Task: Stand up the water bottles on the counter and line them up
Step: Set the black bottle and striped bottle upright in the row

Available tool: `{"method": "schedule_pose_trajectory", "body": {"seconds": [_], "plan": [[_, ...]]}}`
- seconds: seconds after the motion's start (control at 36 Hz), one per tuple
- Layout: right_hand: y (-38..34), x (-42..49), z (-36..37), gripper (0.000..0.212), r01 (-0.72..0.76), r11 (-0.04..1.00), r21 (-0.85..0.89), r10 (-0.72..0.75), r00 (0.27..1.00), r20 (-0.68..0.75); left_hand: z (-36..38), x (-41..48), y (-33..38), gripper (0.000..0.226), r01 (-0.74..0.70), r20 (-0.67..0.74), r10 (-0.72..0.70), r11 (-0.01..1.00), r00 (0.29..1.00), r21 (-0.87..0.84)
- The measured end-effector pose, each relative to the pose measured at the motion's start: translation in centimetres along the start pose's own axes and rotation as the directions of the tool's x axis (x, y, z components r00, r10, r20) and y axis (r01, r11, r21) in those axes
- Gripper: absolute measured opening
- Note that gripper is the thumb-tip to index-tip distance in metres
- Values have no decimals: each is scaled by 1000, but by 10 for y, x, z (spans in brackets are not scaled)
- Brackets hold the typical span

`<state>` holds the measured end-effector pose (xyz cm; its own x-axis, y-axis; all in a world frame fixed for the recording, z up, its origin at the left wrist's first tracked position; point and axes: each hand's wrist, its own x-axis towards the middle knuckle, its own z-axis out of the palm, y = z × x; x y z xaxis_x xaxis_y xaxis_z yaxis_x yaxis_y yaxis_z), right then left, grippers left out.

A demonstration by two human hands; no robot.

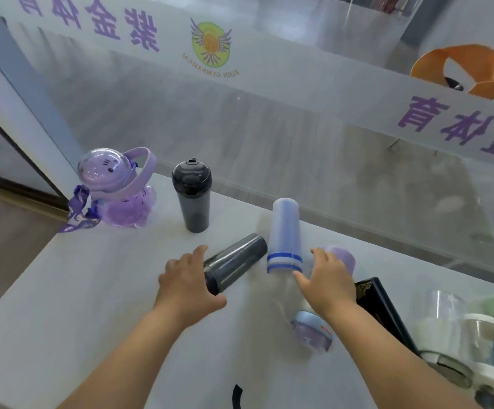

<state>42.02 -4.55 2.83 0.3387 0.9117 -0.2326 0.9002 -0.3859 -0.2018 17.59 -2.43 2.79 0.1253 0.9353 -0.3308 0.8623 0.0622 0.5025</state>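
- Counter (pixel 63 305): white surface set against a glass partition (pixel 269 128) bearing purple lettering.
- Standing upright at the far left: a purple dome-lidded bottle (pixel 113 193) with a strap, and beside it a dark grey bottle (pixel 192 199).
- Lying on its side near centre: a second grey bottle (pixel 236 259), its near end under the left hand (pixel 186 287). The fingers are spread over it, thumb beside the end, and no closed grasp is visible.
- Translucent bottle with blue bands (pixel 284 231): just right of the lying grey one, its lower end blurred; posture cannot be told.
- Right hand (pixel 328 278): fingers spread, holding nothing, thumb near the blue bands, fingertips in front of a lavender bottle (pixel 343 256).
- Near right: a black box (pixel 378 305), a small blue-lidded container (pixel 313 332) and clear bottles (pixel 446 320).
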Motion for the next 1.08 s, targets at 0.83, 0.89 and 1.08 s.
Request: {"method": "schedule_pose_trajectory", "body": {"seconds": [0.83, 0.89, 1.08], "plan": [[-84, 19, 53, 32, 5, 979, 204, -42, 983, 179, -86, -9, -15, 58, -318, -179, 344, 935, 922, 157], [-82, 14, 54, 37, -11, 979, 203, -25, 985, 173, -87, -9, -18, 55, -331, -183, 352, 934, 918, 138], [-82, 3, 35, 72, -46, 981, 191, 27, 995, 99, -90, -11, -25, 37, -346, -243, 345, 938, 907, 40]]}}
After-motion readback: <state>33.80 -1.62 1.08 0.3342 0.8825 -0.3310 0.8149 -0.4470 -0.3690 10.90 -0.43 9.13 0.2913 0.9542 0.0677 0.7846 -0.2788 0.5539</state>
